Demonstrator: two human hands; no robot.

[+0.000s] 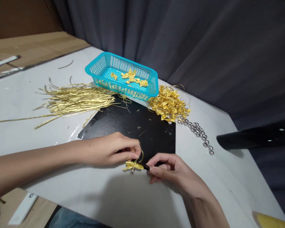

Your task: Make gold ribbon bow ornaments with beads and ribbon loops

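Head view, so tell me: where are the hands?

Together, near the middle of the white table [85,198]. The left hand [106,150] pinches a gold ribbon bow [133,165] at its top, beside a small gold wire loop [140,155]. The right hand [173,174] holds a thin black stick [144,166] between thumb and fingers, its tip meeting the bow.

Where's the bow itself?

Held just off the near edge of a black board [152,136], with a small silver bead [132,170] hanging beneath it.

And around it?

Beyond the board, a blue plastic basket [92,68] holds a few finished-looking gold bows [131,77]. A loose heap of gold bows [168,104] lies to its right, and a row of silver beads [197,133] trails off further right. Gold strips [73,101] fan out on the left.

What step does that look like?

My judgement: fine work at the join of bow, wire and bead, though the fingers hide the exact join.

What does the next move call for?

A steady left-hand pinch, so the bow doesn't slip while the stick is worked against it.
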